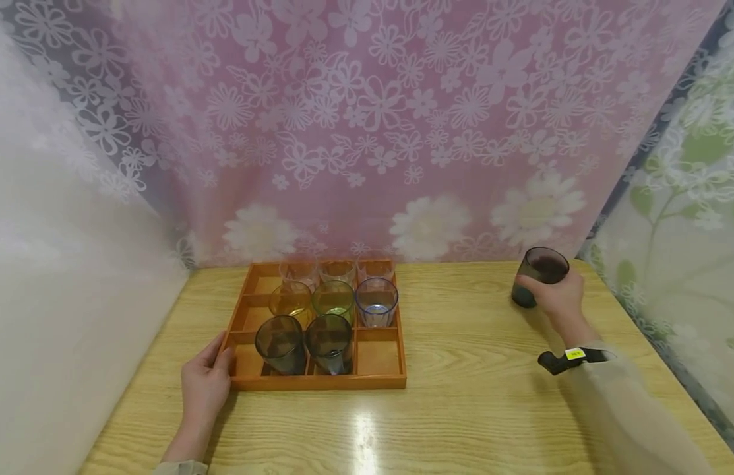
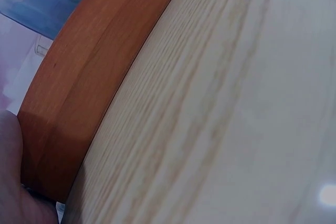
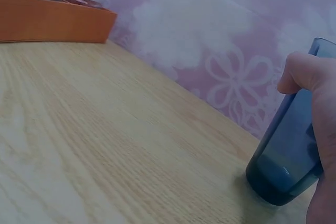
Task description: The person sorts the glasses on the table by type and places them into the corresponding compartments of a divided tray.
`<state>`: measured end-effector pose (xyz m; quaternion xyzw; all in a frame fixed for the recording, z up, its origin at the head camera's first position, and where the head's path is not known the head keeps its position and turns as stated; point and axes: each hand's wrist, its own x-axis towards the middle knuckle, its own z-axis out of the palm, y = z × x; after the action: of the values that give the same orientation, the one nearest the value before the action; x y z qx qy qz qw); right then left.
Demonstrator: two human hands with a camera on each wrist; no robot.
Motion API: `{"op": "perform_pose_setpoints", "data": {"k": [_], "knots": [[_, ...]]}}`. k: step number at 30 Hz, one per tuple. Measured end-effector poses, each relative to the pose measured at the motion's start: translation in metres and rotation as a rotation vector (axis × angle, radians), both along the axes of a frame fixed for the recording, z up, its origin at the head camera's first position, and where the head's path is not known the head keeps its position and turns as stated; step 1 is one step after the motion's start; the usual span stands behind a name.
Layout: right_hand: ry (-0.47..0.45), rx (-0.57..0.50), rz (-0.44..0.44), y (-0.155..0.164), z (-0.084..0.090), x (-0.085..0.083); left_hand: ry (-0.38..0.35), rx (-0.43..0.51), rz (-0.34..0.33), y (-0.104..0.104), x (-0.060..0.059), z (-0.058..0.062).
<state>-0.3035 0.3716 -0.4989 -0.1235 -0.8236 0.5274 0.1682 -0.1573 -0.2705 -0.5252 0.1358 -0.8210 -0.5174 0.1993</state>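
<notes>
pink floral curtain hangs behind a pale wooden table (image 1: pixel 473 396), with a white wall at left and a green-patterned curtain at right. orange wooden tray (image 1: pixel 319 381), divided into a grid of nine compartments, sits on the left-centre part of the table. far row holds three clear glasses (image 1: pixel 337 270); middle row holds an amber glass (image 1: pixel 291 302), a green glass (image 1: pixel 334 300) and a blue-rimmed glass (image 1: pixel 376 302); near row holds two smoky grey glasses (image 1: pixel 304 343) in the left and middle cells, the near right cell (image 1: pixel 377 356) showing bare wood. left hand (image 1: pixel 205 386) rests on the table with relaxed, nearly straight fingers touching the near left corner of the tray, grasping nothing; the left wrist view shows only the tray's outer wall (image 2: pixel 89 87) and the table grain. right hand (image 1: pixel 559 300) curls round a dark grey glass (image 1: pixel 539 270) standing upright on the table near its far right corner, well apart from the tray. right wrist view shows the glass base (image 3: pixel 275 182) touching the wood, with one fingertip (image 3: pixel 302 72) pressed on its side. a black wrist band (image 1: pixel 571 359) sits on the right forearm.
</notes>
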Motion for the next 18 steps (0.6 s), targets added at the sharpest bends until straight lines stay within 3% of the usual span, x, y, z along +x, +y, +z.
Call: {"op": "perform_pose_setpoints", "data": {"k": [9, 14, 18], "knots": [[0.134, 0.043, 0.159, -0.037, 0.027, 0.029, -0.01, 0.009, 0.008, -0.002, 0.002, 0.0], [0.165, 0.091, 0.245, -0.058, 0.038, 0.048, 0.0, 0.008, 0.001, -0.002, 0.0, 0.0], [0.166, 0.063, 0.295, -0.075, 0.044, 0.061, 0.009, 0.011, -0.002, -0.001, 0.0, -0.001]]}}
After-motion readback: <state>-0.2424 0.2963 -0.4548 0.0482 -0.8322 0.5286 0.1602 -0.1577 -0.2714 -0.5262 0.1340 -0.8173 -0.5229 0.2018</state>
